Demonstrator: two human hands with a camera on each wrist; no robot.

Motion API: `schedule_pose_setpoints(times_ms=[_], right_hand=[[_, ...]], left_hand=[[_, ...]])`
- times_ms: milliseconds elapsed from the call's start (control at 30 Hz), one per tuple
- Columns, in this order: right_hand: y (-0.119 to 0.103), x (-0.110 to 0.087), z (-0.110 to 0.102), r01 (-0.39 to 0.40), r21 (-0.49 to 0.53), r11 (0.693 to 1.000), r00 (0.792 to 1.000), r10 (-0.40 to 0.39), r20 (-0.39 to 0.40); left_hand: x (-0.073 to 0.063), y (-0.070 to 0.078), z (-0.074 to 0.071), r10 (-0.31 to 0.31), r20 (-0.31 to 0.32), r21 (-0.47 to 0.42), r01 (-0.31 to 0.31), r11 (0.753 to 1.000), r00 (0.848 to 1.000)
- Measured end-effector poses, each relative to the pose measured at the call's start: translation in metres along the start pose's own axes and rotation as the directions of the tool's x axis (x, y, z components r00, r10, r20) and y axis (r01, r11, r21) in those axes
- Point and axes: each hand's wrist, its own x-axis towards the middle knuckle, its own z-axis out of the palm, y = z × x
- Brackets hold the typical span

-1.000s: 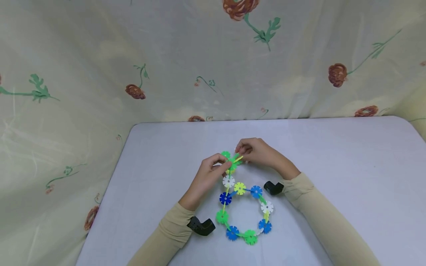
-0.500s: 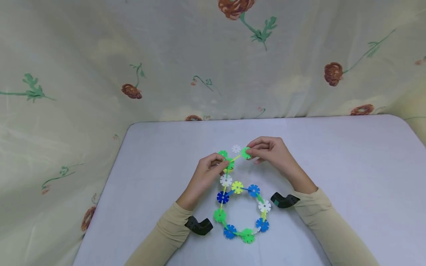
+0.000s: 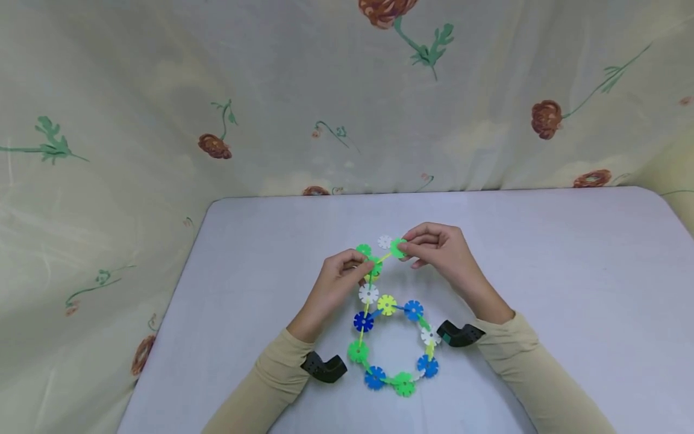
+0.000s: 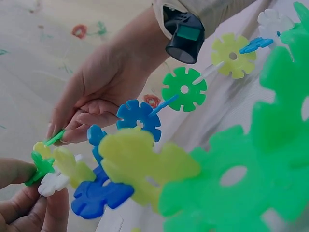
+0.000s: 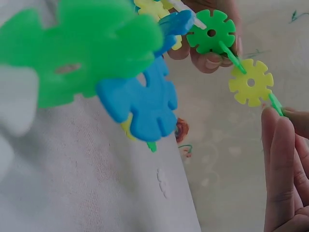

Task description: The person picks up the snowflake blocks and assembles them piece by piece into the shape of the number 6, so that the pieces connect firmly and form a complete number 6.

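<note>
Notched plastic flower discs link edge to edge into a ring with a chain at its far end. My left hand (image 3: 338, 286) pinches a green disc (image 3: 374, 267) on that chain. From it an edge-on yellow disc (image 3: 384, 258) points toward my right hand (image 3: 444, 250). Thumb and fingers of that hand pinch another green disc (image 3: 398, 248), which meets the yellow disc's edge. In the right wrist view this green disc (image 5: 275, 103) sits at the rim of the yellow disc (image 5: 250, 82). White (image 3: 368, 293) and dark blue discs (image 3: 363, 321) follow below the left hand.
A white disc (image 3: 384, 242) and a green disc (image 3: 364, 249) lie beyond the hands. The ring's near side, with a green disc (image 3: 403, 384), rests on the white table (image 3: 569, 271). Black wrist cameras (image 3: 324, 367) stick out from both sleeves. A flowered curtain hangs behind.
My right hand has moved right, pinching a green disc, and uncovered the white disc behind. In the last half second that green disc shifted slightly left. My left hand keeps its pinch.
</note>
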Motion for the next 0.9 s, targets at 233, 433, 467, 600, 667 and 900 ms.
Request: schedule_pose_setpoints(times_ms=[233,433,467,600,667,900], right_hand=[[-0.0019,-0.0007,-0.0001,-0.005,0.000,1.000,1.000,0.005,0.008],[-0.0029,-0.0012,-0.0007,-0.019,-0.012,1.000,1.000,0.019,0.008],[-0.0028,-0.0012,-0.0009,-0.020,-0.015,1.000,1.000,0.020,0.008],[-0.0020,-0.0010,-0.0016,-0.021,-0.036,0.999,1.000,0.021,0.009],[-0.0015,-0.0009,-0.0019,-0.018,-0.046,0.999,1.000,0.018,0.013],[-0.0002,-0.0010,-0.0019,-0.013,-0.049,0.999,0.999,0.014,0.034]], left_hand=[[-0.0009,0.0017,0.0002,-0.016,-0.004,-0.001,0.016,1.000,1.000],[-0.0014,0.0011,0.0006,-0.007,0.013,-0.015,0.007,1.000,1.000],[-0.0014,0.0008,0.0008,-0.004,0.016,-0.016,0.005,1.000,1.000],[-0.0015,-0.0004,0.0012,0.000,0.020,-0.018,0.000,1.000,1.000],[-0.0018,0.0000,0.0014,-0.001,0.018,-0.019,0.002,1.000,1.000],[-0.0014,-0.0002,0.0026,-0.012,0.013,-0.018,0.012,1.000,1.000]])
